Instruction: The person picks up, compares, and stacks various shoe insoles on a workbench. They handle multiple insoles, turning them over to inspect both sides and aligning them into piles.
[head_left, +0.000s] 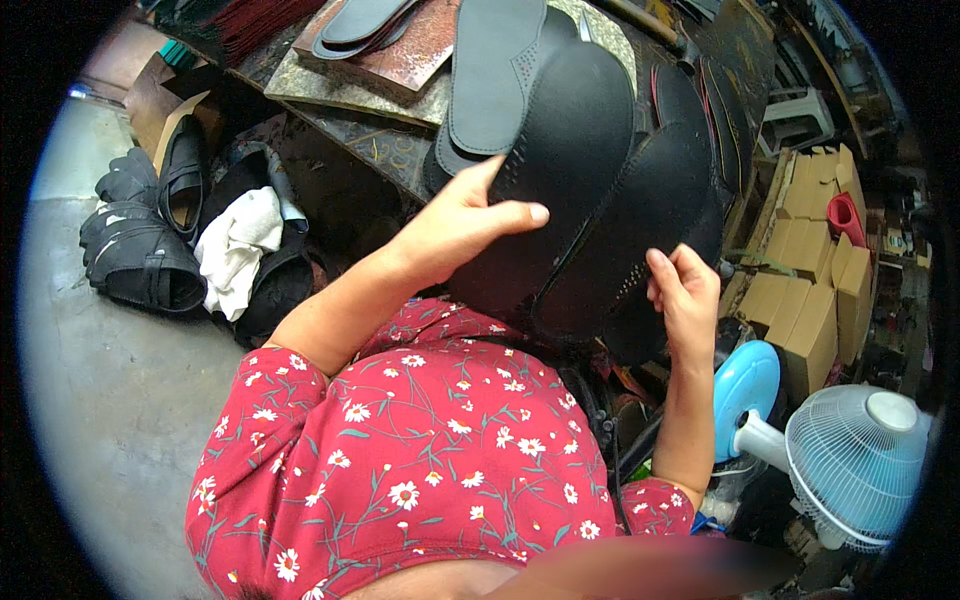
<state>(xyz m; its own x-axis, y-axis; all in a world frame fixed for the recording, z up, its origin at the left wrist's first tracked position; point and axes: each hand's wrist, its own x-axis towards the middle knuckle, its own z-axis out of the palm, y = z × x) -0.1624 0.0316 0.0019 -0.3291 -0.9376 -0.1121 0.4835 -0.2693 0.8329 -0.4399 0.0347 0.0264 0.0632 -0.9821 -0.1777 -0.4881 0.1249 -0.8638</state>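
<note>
Red floral sleeves frame our hands: our left hand (470,225) pinches a black perforated shoe upper (590,190) along its near edge, our right hand (685,300) gripping its lower corner, above the table (330,90).

Black shoe upper (600,190) with dotted perforations, red sleeve (400,450) scattered with white daisies, pale blue fan (855,465), tan cardboard boxes (815,300), white cloth (238,245) among black sandals (140,260).

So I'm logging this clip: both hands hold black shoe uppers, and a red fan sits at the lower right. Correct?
Not quite: the head view shows the fan is pale blue, not red. Left hand and right hand do hold the black shoe uppers.
</note>
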